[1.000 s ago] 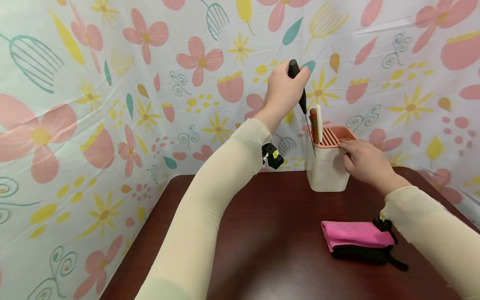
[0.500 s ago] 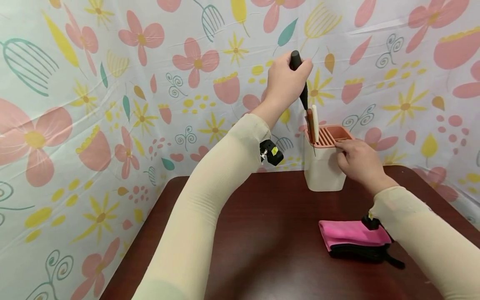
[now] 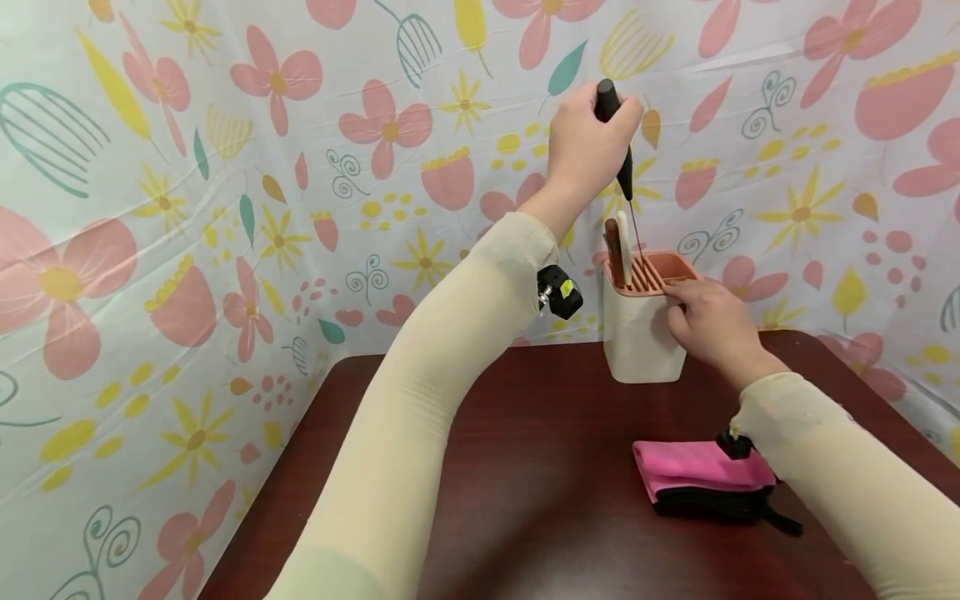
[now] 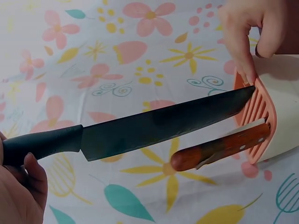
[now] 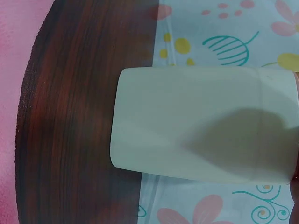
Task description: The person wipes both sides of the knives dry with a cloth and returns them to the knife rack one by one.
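Observation:
High at the back, my left hand grips the black handle of a kitchen knife, blade pointing down. In the left wrist view the dark blade's tip meets the slotted top of a cream knife holder with an orange insert. A brown-handled knife and a white-handled one stand in slots at the holder's left side. My right hand holds the holder's front right rim, fingers on the edge and thumb at the wall. The right wrist view shows mostly the holder's cream wall.
A folded pink cloth with a black item beneath its front edge lies on the dark wooden table, under my right forearm. A flower-patterned sheet hangs close behind the holder and along the left.
My left hand has lifted and shifted right with the knife, bringing the blade from the holder's left side to over its slots. The right hand has stayed at the rim.

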A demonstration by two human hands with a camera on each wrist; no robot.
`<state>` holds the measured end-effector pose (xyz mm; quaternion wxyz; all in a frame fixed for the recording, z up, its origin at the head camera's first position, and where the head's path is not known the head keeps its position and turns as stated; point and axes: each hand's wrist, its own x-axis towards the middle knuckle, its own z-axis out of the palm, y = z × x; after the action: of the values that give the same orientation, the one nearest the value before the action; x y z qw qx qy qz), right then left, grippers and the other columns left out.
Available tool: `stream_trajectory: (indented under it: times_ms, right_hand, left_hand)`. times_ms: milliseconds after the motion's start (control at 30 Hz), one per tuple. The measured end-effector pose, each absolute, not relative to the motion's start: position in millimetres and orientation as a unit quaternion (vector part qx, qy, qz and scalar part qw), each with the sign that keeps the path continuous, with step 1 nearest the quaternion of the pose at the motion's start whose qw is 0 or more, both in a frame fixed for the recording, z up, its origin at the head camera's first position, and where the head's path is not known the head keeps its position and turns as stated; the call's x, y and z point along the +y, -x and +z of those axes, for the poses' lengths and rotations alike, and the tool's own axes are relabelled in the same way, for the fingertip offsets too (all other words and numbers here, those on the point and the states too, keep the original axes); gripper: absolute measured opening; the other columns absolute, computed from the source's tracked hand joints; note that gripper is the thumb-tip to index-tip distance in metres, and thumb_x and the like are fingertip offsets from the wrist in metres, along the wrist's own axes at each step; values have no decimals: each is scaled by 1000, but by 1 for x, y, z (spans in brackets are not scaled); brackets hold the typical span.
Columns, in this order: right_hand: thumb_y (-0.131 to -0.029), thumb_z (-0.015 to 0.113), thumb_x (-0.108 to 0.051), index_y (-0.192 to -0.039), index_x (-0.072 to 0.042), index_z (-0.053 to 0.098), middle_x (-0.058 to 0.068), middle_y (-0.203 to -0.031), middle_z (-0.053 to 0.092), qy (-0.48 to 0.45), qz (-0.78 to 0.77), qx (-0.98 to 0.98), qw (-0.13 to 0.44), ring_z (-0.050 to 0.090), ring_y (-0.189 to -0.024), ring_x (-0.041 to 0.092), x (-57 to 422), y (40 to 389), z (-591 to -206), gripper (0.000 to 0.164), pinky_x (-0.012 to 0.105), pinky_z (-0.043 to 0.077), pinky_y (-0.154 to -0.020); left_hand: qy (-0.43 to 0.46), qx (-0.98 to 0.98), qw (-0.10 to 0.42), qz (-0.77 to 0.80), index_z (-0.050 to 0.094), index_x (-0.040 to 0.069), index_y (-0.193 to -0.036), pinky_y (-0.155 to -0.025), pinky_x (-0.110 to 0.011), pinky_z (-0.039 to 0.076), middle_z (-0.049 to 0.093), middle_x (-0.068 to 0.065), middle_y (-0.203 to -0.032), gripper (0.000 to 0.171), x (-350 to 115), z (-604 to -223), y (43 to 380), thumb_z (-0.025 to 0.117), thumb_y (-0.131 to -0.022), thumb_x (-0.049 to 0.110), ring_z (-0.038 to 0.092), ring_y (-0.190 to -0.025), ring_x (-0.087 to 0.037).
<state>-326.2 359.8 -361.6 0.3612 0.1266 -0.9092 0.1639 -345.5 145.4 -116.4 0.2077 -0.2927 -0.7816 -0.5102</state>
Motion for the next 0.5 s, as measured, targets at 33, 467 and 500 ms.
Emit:
stream_trajectory:
  times_ms: [33,467,500]
  right_hand:
    - [-92,58,-8,-121,2,73,23,-123,72,-127,164,-909,362,61,-119,45,360,326,-361,34,62,48,-101]
    - [-92,58,-8,-120,0,74,23,-123,72,-123,167,-909,363,61,-119,45,360,326,-362,33,63,48,-99]
    - [-92,57,-8,-120,0,74,23,-123,72,-123,168,-908,364,61,-118,45,360,326,-362,33,63,48,-99]
  left_hand:
    - [289,-783,205,-511,57,15,-88,-62,-25,46,52,2,-73,22,147,-117,346,54,-103,31,52,-63,-14]
    - [263,-796,201,-507,53,17,-88,-59,-24,44,50,2,-75,23,160,-139,357,54,-104,34,49,-62,-14]
    - [263,-796,198,-508,53,17,-88,-58,-24,44,49,2,-74,24,160,-142,358,54,-104,34,49,-61,-14]
